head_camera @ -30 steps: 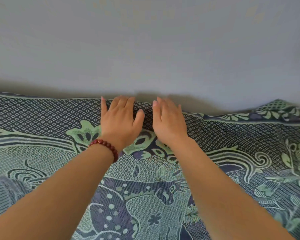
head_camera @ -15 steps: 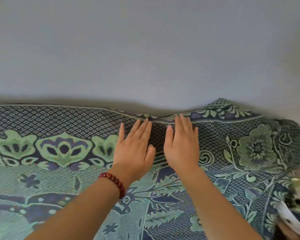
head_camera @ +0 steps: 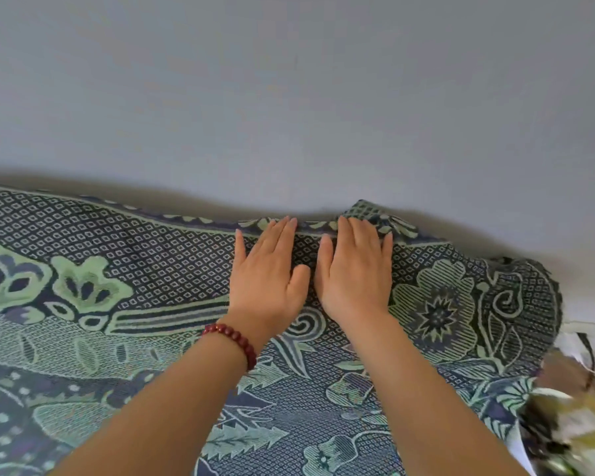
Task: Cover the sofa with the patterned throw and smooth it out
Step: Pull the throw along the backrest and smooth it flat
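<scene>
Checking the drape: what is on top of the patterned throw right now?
Both hands lie flat, side by side, on the throw: left hand, right hand, fingertips at its top edge. The sofa beneath is entirely covered.

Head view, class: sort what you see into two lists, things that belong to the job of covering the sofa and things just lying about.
Part of the job:
- throw, spread out and patterned
- left hand, flat on the throw
- right hand, flat on the throw

Just lying about:
- bead bracelet on the left wrist
- wall
- blurred clutter at the right edge
</scene>
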`<control>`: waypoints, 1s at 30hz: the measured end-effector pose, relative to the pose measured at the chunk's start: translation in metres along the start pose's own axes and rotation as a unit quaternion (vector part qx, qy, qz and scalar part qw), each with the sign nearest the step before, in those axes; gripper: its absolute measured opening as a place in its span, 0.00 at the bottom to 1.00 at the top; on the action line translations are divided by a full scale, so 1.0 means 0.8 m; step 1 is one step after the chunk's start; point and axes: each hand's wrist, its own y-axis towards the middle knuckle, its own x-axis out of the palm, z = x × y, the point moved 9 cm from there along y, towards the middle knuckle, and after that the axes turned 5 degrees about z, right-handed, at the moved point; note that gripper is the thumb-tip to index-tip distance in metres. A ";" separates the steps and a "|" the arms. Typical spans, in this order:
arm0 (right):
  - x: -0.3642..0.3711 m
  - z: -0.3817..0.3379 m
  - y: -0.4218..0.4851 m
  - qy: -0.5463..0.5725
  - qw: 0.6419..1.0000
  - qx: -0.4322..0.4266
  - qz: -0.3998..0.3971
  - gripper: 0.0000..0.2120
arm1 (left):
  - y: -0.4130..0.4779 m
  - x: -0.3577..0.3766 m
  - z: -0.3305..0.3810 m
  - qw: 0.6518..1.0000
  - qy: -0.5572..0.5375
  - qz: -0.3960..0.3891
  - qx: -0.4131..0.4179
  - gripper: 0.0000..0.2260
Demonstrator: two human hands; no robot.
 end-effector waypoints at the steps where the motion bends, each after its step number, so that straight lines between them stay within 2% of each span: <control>1: 0.001 0.005 0.010 -0.012 1.000 0.005 0.003 0.29 | 0.009 0.000 -0.001 1.000 -0.006 0.001 -0.003 0.38; 3: 0.003 0.015 0.033 -0.031 0.999 0.016 -0.011 0.28 | 0.029 0.003 -0.007 1.000 -0.021 -0.006 -0.011 0.38; 7: 0.007 0.025 0.056 -0.037 0.998 0.026 -0.044 0.32 | 0.055 0.010 -0.010 0.999 -0.029 -0.027 -0.014 0.38; 10: 0.001 0.023 0.052 -0.005 1.000 0.019 0.010 0.29 | 0.054 0.006 -0.009 0.999 -0.047 -0.024 -0.010 0.38; 14: -0.017 0.026 0.029 0.123 0.985 -0.001 0.117 0.19 | 0.034 -0.008 0.016 0.997 -0.061 0.024 0.044 0.31; 17: -0.031 0.035 0.011 0.174 0.971 -0.012 0.160 0.18 | 0.014 -0.006 0.058 0.990 -0.081 0.041 0.105 0.27; 20: -0.040 0.063 -0.006 0.181 0.967 0.025 0.180 0.18 | 0.002 0.007 0.090 0.988 -0.087 0.041 0.117 0.26; 23: -0.036 0.092 -0.020 0.153 0.974 0.066 0.157 0.20 | -0.002 0.022 0.106 0.992 -0.055 0.035 0.105 0.28; 30: -0.017 0.119 0.022 0.030 0.998 0.038 0.043 0.31 | 0.035 0.037 0.116 0.996 0.060 0.027 0.065 0.33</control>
